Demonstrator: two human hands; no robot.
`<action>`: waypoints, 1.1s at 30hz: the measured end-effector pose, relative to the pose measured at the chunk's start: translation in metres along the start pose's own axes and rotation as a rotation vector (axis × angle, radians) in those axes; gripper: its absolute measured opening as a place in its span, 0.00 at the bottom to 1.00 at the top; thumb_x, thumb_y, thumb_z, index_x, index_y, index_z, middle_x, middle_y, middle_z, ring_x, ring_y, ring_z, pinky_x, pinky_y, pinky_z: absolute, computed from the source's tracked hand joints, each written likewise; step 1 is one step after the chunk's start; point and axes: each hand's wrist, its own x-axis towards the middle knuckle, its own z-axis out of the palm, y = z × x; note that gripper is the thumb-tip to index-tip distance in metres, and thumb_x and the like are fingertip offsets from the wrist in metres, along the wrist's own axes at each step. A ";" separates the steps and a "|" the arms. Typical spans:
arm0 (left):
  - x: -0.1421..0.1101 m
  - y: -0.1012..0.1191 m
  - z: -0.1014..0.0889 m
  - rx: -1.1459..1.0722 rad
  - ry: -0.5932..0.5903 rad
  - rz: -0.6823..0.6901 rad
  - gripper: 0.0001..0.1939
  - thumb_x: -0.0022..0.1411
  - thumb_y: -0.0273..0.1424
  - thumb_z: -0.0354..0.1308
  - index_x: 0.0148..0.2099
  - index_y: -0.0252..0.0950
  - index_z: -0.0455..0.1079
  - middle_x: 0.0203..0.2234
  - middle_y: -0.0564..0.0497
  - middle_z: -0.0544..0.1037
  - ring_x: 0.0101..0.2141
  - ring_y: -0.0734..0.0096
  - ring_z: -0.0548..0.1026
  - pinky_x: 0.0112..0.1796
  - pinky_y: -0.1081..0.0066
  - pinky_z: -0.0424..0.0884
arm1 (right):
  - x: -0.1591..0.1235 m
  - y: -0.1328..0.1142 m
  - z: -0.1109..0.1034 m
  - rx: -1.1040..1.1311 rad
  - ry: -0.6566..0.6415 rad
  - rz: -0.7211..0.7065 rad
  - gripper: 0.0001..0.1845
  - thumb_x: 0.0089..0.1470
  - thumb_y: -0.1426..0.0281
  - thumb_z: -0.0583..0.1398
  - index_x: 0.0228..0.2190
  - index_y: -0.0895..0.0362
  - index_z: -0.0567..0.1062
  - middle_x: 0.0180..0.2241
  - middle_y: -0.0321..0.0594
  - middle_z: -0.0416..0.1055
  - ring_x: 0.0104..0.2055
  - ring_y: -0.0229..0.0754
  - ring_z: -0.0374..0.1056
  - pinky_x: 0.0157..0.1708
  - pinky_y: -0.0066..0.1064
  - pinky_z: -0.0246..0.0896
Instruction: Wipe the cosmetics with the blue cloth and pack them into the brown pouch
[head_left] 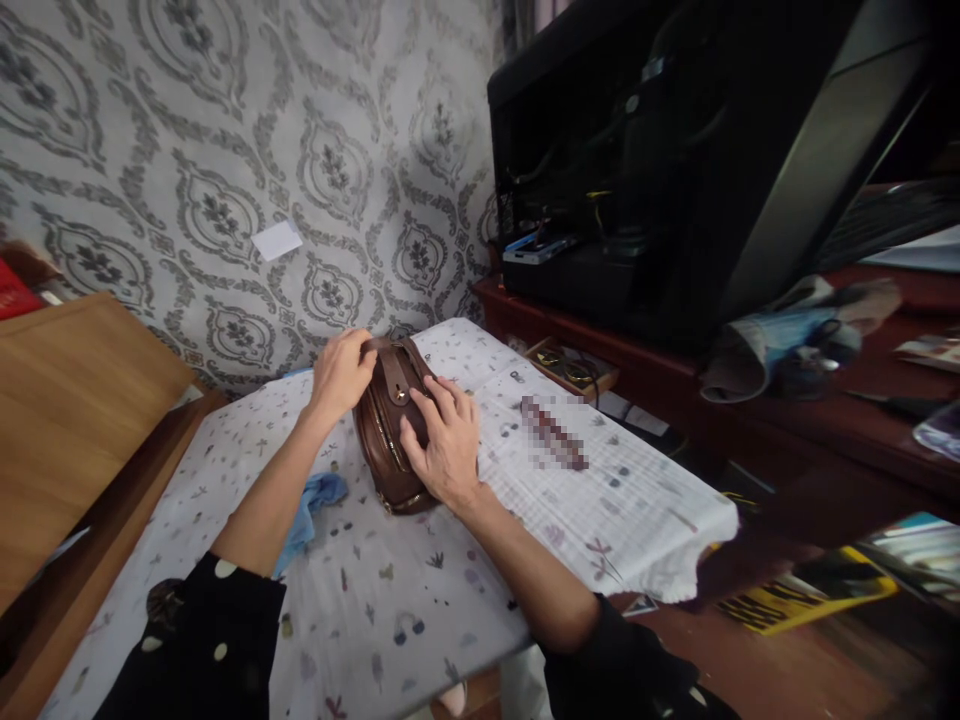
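Note:
A brown leather bag (388, 420) with a zip and a small metal clasp on its flap lies on the cloth-covered table. My left hand (341, 372) has its fingers curled over the bag's far left end, near the strap. Across the bag's right side my right hand (448, 440) rests with fingers spread, touching the leather without wrapping round it. Left of the bag, partly behind my left forearm, is a crumpled blue cloth (319, 505). To the right lies a dark reddish-brown elongated thing (553, 433), too blurred to identify.
A white patterned tablecloth (420, 620) covers the table. On the right, a large black computer case (600, 200) stands on a dark wooden desk (675, 430), with a blue crumpled item (787, 340) nearby. A wooden panel (82, 400) borders the left. The patterned wall (225, 130) rises behind.

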 end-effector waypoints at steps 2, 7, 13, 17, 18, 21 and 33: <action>0.004 0.004 0.002 -0.164 -0.042 -0.012 0.02 0.58 0.29 0.53 0.33 0.38 0.67 0.28 0.53 0.73 0.29 0.68 0.69 0.35 0.69 0.64 | 0.000 0.000 0.000 0.013 -0.017 0.012 0.17 0.61 0.66 0.57 0.48 0.59 0.76 0.54 0.49 0.73 0.60 0.54 0.61 0.56 0.47 0.57; -0.001 0.006 0.012 -0.372 -0.069 -0.013 0.06 0.57 0.30 0.55 0.28 0.38 0.62 0.21 0.57 0.66 0.25 0.72 0.65 0.31 0.70 0.62 | 0.000 -0.001 0.000 0.039 -0.027 0.024 0.17 0.61 0.66 0.57 0.49 0.59 0.76 0.53 0.48 0.74 0.59 0.54 0.61 0.57 0.47 0.57; -0.015 0.010 0.019 -0.228 0.013 -0.001 0.09 0.55 0.29 0.59 0.28 0.39 0.60 0.23 0.56 0.67 0.30 0.69 0.66 0.35 0.69 0.61 | 0.001 -0.001 -0.001 0.032 -0.042 0.029 0.17 0.61 0.65 0.57 0.49 0.58 0.76 0.54 0.48 0.73 0.60 0.54 0.61 0.57 0.47 0.57; -0.020 0.014 0.020 -0.196 0.029 0.008 0.10 0.55 0.28 0.59 0.27 0.39 0.59 0.23 0.55 0.66 0.30 0.67 0.65 0.35 0.68 0.60 | 0.001 -0.001 -0.001 0.028 -0.023 0.014 0.17 0.61 0.65 0.57 0.48 0.59 0.76 0.53 0.49 0.73 0.59 0.54 0.61 0.57 0.47 0.57; -0.021 0.015 0.020 -0.200 0.030 0.012 0.10 0.55 0.28 0.59 0.27 0.39 0.59 0.23 0.55 0.66 0.30 0.67 0.65 0.34 0.68 0.59 | 0.001 -0.001 -0.001 0.028 -0.017 0.012 0.17 0.61 0.65 0.57 0.48 0.60 0.76 0.53 0.49 0.73 0.59 0.54 0.61 0.57 0.47 0.58; -0.024 0.017 0.019 -0.219 0.030 0.029 0.10 0.55 0.28 0.58 0.27 0.39 0.59 0.23 0.55 0.67 0.30 0.67 0.65 0.34 0.68 0.59 | 0.000 -0.001 0.000 0.027 -0.019 0.014 0.17 0.61 0.65 0.58 0.48 0.59 0.76 0.53 0.49 0.74 0.59 0.54 0.61 0.56 0.47 0.58; -0.041 0.023 0.019 -0.218 0.137 0.100 0.11 0.56 0.25 0.55 0.27 0.40 0.56 0.24 0.54 0.66 0.31 0.66 0.64 0.35 0.68 0.60 | 0.000 0.001 0.001 0.027 -0.033 0.016 0.18 0.61 0.64 0.57 0.48 0.59 0.76 0.54 0.49 0.73 0.59 0.54 0.61 0.56 0.47 0.58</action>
